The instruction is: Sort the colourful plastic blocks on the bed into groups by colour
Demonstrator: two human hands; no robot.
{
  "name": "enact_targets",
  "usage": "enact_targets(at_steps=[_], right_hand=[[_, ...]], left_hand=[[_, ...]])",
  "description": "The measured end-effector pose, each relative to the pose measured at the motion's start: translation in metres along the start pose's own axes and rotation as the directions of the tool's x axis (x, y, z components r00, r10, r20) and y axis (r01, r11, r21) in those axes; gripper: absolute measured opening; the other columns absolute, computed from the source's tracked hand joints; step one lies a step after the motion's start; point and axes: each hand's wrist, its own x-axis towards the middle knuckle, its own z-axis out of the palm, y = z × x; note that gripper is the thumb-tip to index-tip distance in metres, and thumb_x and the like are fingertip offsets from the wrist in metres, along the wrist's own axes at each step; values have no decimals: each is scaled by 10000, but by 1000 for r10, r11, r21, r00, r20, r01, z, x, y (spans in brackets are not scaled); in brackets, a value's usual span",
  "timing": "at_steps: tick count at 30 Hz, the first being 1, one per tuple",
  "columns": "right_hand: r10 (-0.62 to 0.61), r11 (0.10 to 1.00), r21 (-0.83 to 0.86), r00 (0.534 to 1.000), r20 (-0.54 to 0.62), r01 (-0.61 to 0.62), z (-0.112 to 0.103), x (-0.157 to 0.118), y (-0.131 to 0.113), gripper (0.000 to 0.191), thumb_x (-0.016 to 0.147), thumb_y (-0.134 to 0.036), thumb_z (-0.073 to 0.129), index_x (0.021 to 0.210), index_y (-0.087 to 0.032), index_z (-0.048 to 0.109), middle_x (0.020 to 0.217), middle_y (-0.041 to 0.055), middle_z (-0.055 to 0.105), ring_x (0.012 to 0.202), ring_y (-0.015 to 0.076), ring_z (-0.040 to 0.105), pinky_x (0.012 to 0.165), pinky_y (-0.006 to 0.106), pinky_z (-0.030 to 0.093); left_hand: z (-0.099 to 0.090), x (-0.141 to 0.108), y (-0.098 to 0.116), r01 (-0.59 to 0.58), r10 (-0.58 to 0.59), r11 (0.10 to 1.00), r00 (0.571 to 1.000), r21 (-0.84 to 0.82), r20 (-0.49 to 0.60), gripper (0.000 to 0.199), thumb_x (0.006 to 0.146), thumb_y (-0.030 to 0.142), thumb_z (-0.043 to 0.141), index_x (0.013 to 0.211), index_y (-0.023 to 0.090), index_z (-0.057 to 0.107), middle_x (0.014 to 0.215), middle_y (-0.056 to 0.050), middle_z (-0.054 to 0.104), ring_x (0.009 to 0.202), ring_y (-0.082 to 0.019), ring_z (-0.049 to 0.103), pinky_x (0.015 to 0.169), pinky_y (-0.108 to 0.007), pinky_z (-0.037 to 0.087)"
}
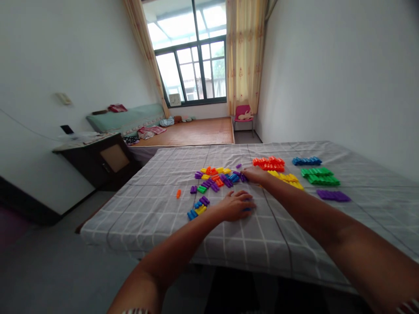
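On the grey checked cloth (242,244) lies a mixed heap of small coloured pieces (214,179). My left hand (237,205) rests palm down in front of the heap, fingers spread, with a blue piece (247,209) partly showing under the fingers. At the heap's right edge my right hand (253,174) has its fingertips by purple pieces (242,176); whether it grips one is too small to tell. Sorted groups lie to the right: orange (268,163), yellow (284,178), partly behind my right arm, blue (307,161), green (320,176) and purple (333,195).
A lone orange piece (178,193) lies left of the heap. Blue, yellow and purple pieces (198,209) sit near my left forearm. Beyond the cloth are a bed (203,131), a dark cabinet (111,159) and a pink chair (242,111).
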Motion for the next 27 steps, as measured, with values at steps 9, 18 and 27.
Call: enact_targets(at_steps=[9, 18, 27], right_hand=[[-238, 958, 170, 971, 19, 231, 10, 15, -47, 589, 722, -126, 678, 1301, -180, 582, 1257, 115, 649, 1071, 246, 638, 908, 307, 487], [-115, 980, 154, 991, -69, 124, -3, 39, -100, 220, 865, -363, 598, 955, -205, 722, 976, 64, 729, 890, 191, 653, 758, 253, 461], [-16, 945, 315, 975, -221, 87, 3, 25, -91, 338, 741, -309, 705, 1038, -162, 637, 990, 74, 713, 886, 221, 650, 728, 272, 468]], left_hand=[[-12, -59, -53, 189, -183, 977, 981, 100, -65, 318, 902, 255, 517, 1198, 312, 618, 1342, -16, 574, 1251, -224, 463, 1049, -413, 310], [-19, -96, -58, 386, -384, 923, 918, -2, -100, 322, 890, 226, 523, 1162, 336, 655, 1350, 9, 578, 1276, -225, 453, 1086, -433, 288], [-35, -51, -43, 408, -401, 912, 905, 25, -140, 300, 902, 232, 492, 1117, 300, 690, 1250, -24, 648, 1185, -238, 547, 1054, -445, 360]])
